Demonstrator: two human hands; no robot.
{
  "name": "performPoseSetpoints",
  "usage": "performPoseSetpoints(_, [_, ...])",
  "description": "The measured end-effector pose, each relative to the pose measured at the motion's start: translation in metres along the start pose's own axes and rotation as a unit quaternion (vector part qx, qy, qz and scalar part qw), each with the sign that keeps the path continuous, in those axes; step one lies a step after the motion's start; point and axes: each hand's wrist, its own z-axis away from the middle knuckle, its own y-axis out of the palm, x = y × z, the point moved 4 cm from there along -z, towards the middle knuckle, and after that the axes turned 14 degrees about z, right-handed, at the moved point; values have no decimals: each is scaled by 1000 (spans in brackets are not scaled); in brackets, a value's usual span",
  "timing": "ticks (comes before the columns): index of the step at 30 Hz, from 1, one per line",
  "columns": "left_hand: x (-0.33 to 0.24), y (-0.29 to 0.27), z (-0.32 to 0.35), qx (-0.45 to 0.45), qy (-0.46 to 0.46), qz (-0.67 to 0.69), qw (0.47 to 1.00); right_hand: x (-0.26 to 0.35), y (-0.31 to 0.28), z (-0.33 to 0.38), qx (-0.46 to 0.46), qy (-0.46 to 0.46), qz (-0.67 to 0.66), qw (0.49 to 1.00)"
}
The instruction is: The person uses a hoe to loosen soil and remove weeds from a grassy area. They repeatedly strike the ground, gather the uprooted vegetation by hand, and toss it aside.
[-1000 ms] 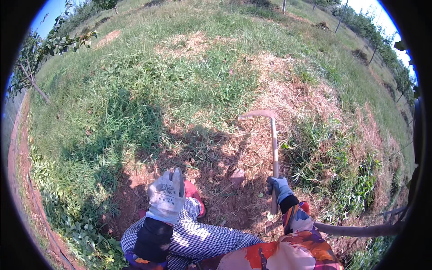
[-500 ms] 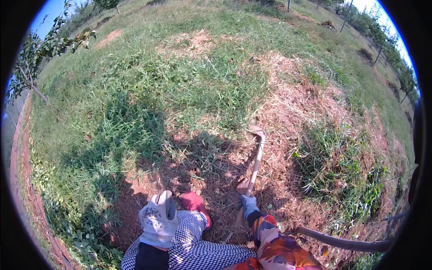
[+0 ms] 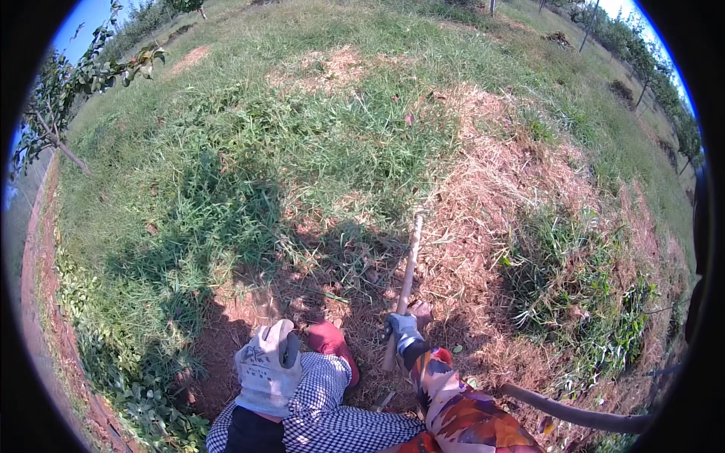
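Note:
My right hand (image 3: 402,328), in a pale and grey work glove, is closed round the wooden handle of a tool (image 3: 410,264). The handle slants up and away, and its far end lies low among dry cut grass; the head there is hard to make out. My left hand (image 3: 269,362), in a whitish glove with dark print, rests on my knee in checked trousers (image 3: 325,408). It holds nothing that I can see, with its thumb a little apart and its fingers partly hidden. A red shoe (image 3: 332,343) shows beside that knee.
Green grass and weeds (image 3: 226,196) grow ahead and to the left. Dry straw (image 3: 513,174) covers reddish soil on the right, around a leafy clump (image 3: 574,279). A thick branch or pole (image 3: 578,414) reaches in at lower right. A tree (image 3: 64,136) stands at far left.
My right hand has moved a little left and up with the tool. Its far end has shifted left, and the bent head seen before shows less. My left hand stays on the knee.

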Motion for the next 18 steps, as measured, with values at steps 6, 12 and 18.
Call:
performPoseSetpoints(6, [-11, 5, 2, -63, 61, -36, 996, 80, -60, -36, -121, -23, -145, 982])
performPoseSetpoints(12, [-25, 7, -17, -35, 38, 84, 995, -105, -37, -74, -169, -74, 146, 972])
performPoseSetpoints(18, [-13, -4, -10, -10, -34, 34, 999, 84, -53, 15, -84, -15, -63, 994])
